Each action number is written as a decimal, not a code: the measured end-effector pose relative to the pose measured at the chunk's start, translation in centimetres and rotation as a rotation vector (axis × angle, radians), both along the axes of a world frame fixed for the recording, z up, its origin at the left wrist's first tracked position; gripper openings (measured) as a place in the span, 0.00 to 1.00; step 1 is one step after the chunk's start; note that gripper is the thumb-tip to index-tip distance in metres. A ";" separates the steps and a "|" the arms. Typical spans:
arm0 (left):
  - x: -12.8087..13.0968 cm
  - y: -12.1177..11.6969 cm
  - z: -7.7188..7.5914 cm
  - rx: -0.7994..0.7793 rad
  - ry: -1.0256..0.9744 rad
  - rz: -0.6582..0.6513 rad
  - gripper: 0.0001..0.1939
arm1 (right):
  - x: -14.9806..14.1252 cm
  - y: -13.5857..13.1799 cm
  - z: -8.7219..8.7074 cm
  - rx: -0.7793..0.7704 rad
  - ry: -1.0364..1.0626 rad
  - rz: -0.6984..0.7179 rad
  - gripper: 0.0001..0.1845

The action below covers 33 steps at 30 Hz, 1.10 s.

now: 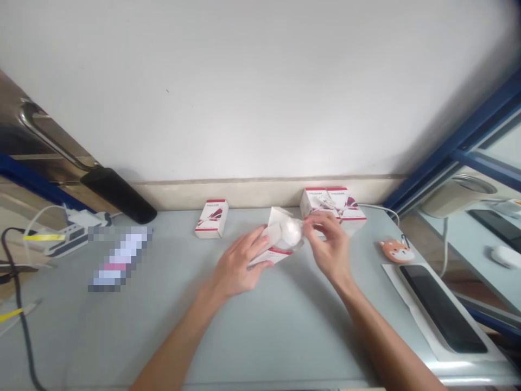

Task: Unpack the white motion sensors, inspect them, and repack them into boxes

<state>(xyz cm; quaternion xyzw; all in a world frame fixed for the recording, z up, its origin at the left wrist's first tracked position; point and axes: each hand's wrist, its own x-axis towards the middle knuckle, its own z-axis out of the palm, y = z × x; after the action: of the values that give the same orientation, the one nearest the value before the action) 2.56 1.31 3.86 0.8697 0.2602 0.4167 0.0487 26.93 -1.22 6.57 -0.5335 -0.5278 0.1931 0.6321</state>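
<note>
A white wall (244, 81) rises behind a pale grey desk (268, 336), with a blue window frame (459, 141) at the right. On the left of the desk sit a power strip (67, 241), a black cable (18, 304) and an item too pixelated to make out (120, 258). On the right, a black phone (442, 309) lies on a white sheet (411, 309), near an orange fox-shaped trinket (396, 251). Against the wall stand a red-and-white box (211, 219) and a pair of similar boxes (331, 203) side by side. Mid-desk, the left hand (238, 263) holds an open red-and-white box (271, 255), its fingers pressed together along the box. Just above the box's open end, the right hand (329, 247) pinches a round white object (291, 231) in clear film (304, 239) between thumb and forefinger, its other fingers curled.
</note>
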 end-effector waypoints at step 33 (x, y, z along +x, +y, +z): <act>3.5 -2.3 -0.6 -1.666 -0.838 -0.376 0.20 | -0.4 -0.4 -0.7 -0.201 0.173 0.318 0.15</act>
<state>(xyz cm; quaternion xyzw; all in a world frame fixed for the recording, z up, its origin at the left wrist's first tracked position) 6.10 -0.95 3.27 0.3626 0.2909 0.3606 0.8087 26.48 -1.64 5.82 -0.4851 -0.5271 0.3873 0.5804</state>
